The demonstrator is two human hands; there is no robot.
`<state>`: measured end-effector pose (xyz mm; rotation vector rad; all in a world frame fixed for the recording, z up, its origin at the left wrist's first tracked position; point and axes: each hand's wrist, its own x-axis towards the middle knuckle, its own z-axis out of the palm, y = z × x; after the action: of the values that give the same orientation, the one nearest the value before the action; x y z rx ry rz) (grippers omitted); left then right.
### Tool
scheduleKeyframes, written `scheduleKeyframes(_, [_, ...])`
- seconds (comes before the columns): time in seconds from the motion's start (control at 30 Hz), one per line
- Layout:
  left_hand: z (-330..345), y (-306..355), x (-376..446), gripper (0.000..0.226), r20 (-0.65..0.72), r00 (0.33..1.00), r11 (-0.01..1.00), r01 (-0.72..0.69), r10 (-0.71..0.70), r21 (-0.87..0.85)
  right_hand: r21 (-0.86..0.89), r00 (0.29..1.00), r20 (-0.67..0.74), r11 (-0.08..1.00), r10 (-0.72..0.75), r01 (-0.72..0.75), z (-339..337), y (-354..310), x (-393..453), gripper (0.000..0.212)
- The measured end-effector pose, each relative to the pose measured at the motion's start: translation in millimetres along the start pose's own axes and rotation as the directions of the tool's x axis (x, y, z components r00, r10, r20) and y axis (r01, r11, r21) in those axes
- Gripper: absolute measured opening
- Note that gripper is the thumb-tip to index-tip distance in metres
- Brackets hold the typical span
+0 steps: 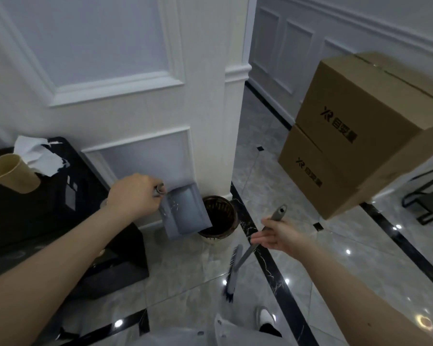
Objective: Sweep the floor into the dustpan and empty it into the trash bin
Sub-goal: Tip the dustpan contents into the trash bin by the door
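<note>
My left hand (133, 198) grips the handle of a grey dustpan (185, 211), which is tilted with its lip over the rim of a small dark trash bin (223, 221) standing against the white pillar. A few pale specks cling to the pan's inner face. My right hand (276, 237) holds the grey handle of a brush (235, 268); its dark bristle head hangs down just above the marble floor, right of the bin.
A black cabinet (68, 196) on the left carries a paper cup (10, 173) and crumpled tissue (39, 156). Two stacked cardboard boxes (355, 136) stand at the right. The white panelled pillar (210, 96) is directly ahead. My shoe (265, 318) shows below.
</note>
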<state>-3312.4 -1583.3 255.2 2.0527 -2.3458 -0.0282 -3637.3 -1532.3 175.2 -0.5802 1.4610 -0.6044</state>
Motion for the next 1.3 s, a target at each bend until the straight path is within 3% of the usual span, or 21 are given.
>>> scheduleKeyframes(0.13, [13,38,10,0.017,0.008,0.998,0.998,-0.056,0.056,0.041,-0.139,1.0,0.01,0.99,0.023,-0.021,-17,-18,22,0.026])
scheduleKeyframes(0.2, [26,57,13,0.019,0.006,0.983,0.979,-0.182,0.182,0.093,-0.212,0.998,0.057,0.977,0.028,-0.015,-27,-25,32,0.023])
scheduleKeyframes(0.3, [48,81,16,0.026,0.206,0.946,0.949,-0.283,0.251,0.14,-0.299,0.993,0.114,0.954,0.04,-0.004,-42,-37,48,0.029])
scheduleKeyframes(0.47, [91,118,8,0.039,0.365,0.861,0.88,-0.439,0.353,0.183,-0.371,0.99,0.127,0.928,0.064,-0.013,-67,-49,72,0.029])
scheduleKeyframes(0.6, [119,138,0,0.033,0.546,0.775,0.846,-0.492,0.319,0.205,-0.453,0.991,0.127,0.891,0.05,0.013,-82,-48,87,0.019])
scheduleKeyframes(0.67, [129,142,-4,0.038,0.566,0.75,0.846,-0.508,0.343,0.161,-0.481,0.993,0.114,0.877,0.043,0.017,-87,-46,92,0.016])
scheduleKeyframes(0.7, [130,150,-9,0.037,0.544,0.756,0.819,-0.538,0.363,0.201,-0.489,0.992,0.117,0.872,0.043,0.02,-89,-44,95,0.017])
scheduleKeyframes(0.8, [145,162,-23,0.012,0.65,0.63,0.734,-0.66,0.424,0.16,-0.496,0.995,0.103,0.868,0.014,0.039,-93,-41,98,0.02])
scheduleKeyframes(0.87, [147,171,-35,0.009,0.679,0.597,0.681,-0.706,0.428,0.192,-0.493,0.997,0.081,0.869,0.0,0.04,-98,-39,98,0.024])
scheduleKeyframes(0.9, [144,174,-39,0.02,0.67,0.614,0.672,-0.704,0.416,0.227,-0.496,0.998,0.068,0.867,-0.003,0.037,-99,-39,98,0.026])
scheduleKeyframes(1.0, [166,159,-47,0.038,0.587,0.709,0.798,-0.579,0.391,0.167,-0.459,1.0,0.02,0.888,-0.008,0.016,-103,-35,93,0.027])
scheduleKeyframes(1.23, [168,170,-63,0.021,0.609,0.725,0.847,-0.508,0.322,0.158,-0.355,0.999,-0.021,0.935,-0.031,0.021,-105,-19,65,0.012])
scheduleKeyframes(1.3, [161,180,-64,0.029,0.638,0.716,0.835,-0.511,0.281,0.205,-0.338,0.999,-0.041,0.941,-0.032,0.016,-106,-13,61,0.013])
